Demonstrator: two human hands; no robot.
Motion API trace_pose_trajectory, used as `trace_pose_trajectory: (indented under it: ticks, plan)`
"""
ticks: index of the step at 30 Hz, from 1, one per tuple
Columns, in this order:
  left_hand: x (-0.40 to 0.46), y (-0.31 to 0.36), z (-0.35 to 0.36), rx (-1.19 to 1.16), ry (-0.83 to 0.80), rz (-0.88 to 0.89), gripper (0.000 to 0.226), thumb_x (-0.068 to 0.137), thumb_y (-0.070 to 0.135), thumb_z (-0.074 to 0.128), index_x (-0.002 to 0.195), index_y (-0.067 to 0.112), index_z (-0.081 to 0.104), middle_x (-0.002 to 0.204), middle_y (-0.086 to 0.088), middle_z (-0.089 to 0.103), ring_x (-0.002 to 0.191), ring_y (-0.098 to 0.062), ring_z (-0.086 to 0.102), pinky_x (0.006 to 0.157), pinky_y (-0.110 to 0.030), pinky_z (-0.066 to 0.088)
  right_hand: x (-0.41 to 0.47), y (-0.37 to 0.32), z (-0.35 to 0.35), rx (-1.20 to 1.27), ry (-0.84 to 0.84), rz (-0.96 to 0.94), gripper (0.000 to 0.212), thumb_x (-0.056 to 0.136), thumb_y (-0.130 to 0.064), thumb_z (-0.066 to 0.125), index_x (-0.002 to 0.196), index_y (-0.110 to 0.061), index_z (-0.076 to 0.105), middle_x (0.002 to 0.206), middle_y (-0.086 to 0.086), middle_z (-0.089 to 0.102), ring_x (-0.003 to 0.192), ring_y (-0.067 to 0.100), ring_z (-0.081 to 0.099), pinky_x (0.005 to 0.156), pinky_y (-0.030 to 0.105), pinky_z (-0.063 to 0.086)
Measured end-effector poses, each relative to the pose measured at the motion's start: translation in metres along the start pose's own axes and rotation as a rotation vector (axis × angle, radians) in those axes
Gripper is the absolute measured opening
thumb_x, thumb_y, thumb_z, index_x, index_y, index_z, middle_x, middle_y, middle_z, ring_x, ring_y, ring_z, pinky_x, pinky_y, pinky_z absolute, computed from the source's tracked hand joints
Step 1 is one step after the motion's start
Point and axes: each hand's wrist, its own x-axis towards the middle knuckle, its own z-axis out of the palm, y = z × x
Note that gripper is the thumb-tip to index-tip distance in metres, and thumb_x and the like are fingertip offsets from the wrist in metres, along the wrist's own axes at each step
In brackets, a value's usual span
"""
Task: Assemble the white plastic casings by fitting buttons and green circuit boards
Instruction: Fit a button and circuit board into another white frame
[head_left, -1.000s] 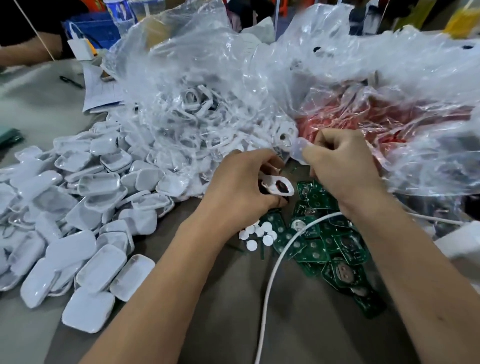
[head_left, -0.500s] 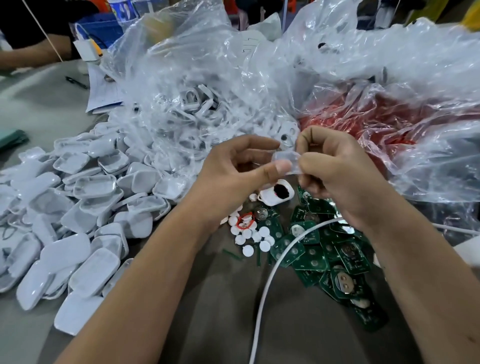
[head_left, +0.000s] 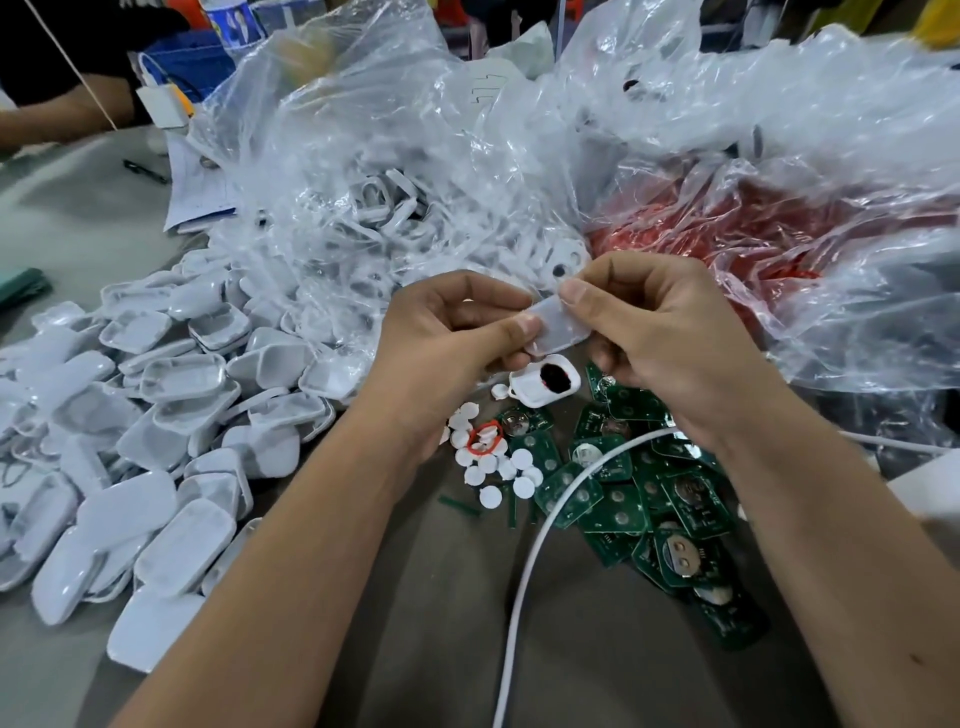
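Grey surface (head_left: 93, 228), crumpled clear plastic bags (head_left: 467, 156) across the back. Left hand (head_left: 441, 353) and right hand (head_left: 660, 332) raised above the surface, both pinching one white casing (head_left: 558, 330) between thumb and curled fingers. Directly below: a second casing piece with dark round opening (head_left: 545, 379), lying on the surface. White round buttons (head_left: 493, 467) scattered beside a pile of green circuit boards (head_left: 623, 493). Heap of white casing shells (head_left: 156, 415) at left. White cable (head_left: 524, 587) crosses the boards.

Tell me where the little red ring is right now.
In the head view the red ring lies on the table among the white round buttons, below the left hand and left of the green circuit boards.
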Motion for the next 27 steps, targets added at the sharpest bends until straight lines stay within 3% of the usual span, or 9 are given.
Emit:
trace_pose_trajectory:
  ticks: [5, 9, 13, 16, 19, 24, 27]
  plan:
    - [0.0, 0.0, -0.002, 0.049, 0.037, 0.024, 0.008, 0.085, 0.0, 0.079, 0.087, 0.006, 0.075, 0.073, -0.015, 0.074, 0.061, -0.02, 0.068, 0.059, -0.025, 0.056, 0.0, 0.006, -0.001, -0.089, 0.09, -0.023, 0.008, 0.088, -0.016, 0.082, 0.081, -0.018, 0.08, 0.058, -0.004, 0.066, 0.048, 0.009, 0.054, 0.044, 0.016, 0.041]
    - [0.003, 0.002, -0.011, 0.123, 0.146, 0.075, 0.006, 0.094, 0.008, 0.073, 0.092, 0.003, 0.072, 0.078, -0.009, 0.077, 0.065, -0.021, 0.07, 0.059, -0.025, 0.054, 0.001, 0.01, -0.001, -0.22, 0.083, -0.011, 0.008, 0.084, -0.017, 0.086, 0.08, -0.02, 0.08, 0.062, -0.006, 0.072, 0.051, 0.001, 0.06, 0.051, 0.011, 0.045]
    - [0.004, 0.008, -0.02, 0.166, 0.175, 0.071, 0.005, 0.094, 0.001, 0.069, 0.091, 0.004, 0.072, 0.077, -0.01, 0.076, 0.062, -0.021, 0.068, 0.053, -0.023, 0.051, 0.003, 0.013, -0.002, -0.27, 0.067, 0.003, 0.009, 0.085, -0.016, 0.085, 0.08, -0.02, 0.079, 0.061, -0.009, 0.071, 0.051, -0.001, 0.061, 0.051, 0.009, 0.044]
    - [0.002, 0.01, -0.025, 0.466, 0.08, 0.144, 0.017, 0.089, 0.0, 0.068, 0.092, 0.016, 0.073, 0.078, -0.001, 0.075, 0.063, -0.021, 0.07, 0.053, -0.029, 0.053, 0.004, 0.015, -0.003, -0.341, 0.041, 0.012, 0.008, 0.085, -0.017, 0.085, 0.081, -0.021, 0.08, 0.062, -0.01, 0.072, 0.051, -0.002, 0.061, 0.05, 0.008, 0.044]
    - [-0.003, 0.012, -0.022, 0.751, -0.05, 0.251, 0.026, 0.082, -0.001, 0.067, 0.09, 0.023, 0.073, 0.082, 0.007, 0.072, 0.068, -0.018, 0.066, 0.063, -0.032, 0.055, 0.005, 0.016, -0.003, -0.417, 0.021, 0.014, 0.006, 0.084, -0.021, 0.086, 0.082, -0.022, 0.081, 0.067, -0.009, 0.074, 0.053, -0.002, 0.062, 0.052, 0.009, 0.045]
    - [-0.005, 0.012, -0.02, 0.856, -0.205, 0.287, 0.024, 0.076, 0.008, 0.077, 0.095, 0.023, 0.073, 0.09, 0.01, 0.071, 0.081, -0.013, 0.061, 0.072, -0.023, 0.05, 0.005, 0.016, -0.002, -0.482, 0.024, 0.017, 0.006, 0.083, -0.025, 0.088, 0.082, -0.024, 0.082, 0.069, -0.01, 0.075, 0.06, -0.001, 0.067, 0.06, 0.017, 0.049]
    - [-0.005, 0.01, -0.019, 0.881, -0.257, 0.316, 0.032, 0.074, 0.023, 0.088, 0.1, 0.024, 0.071, 0.096, 0.01, 0.069, 0.086, -0.011, 0.06, 0.077, -0.028, 0.05, 0.005, 0.016, -0.001, -0.527, 0.033, 0.011, 0.008, 0.081, -0.026, 0.089, 0.08, -0.026, 0.081, 0.071, -0.013, 0.076, 0.069, 0.001, 0.072, 0.07, 0.023, 0.058]
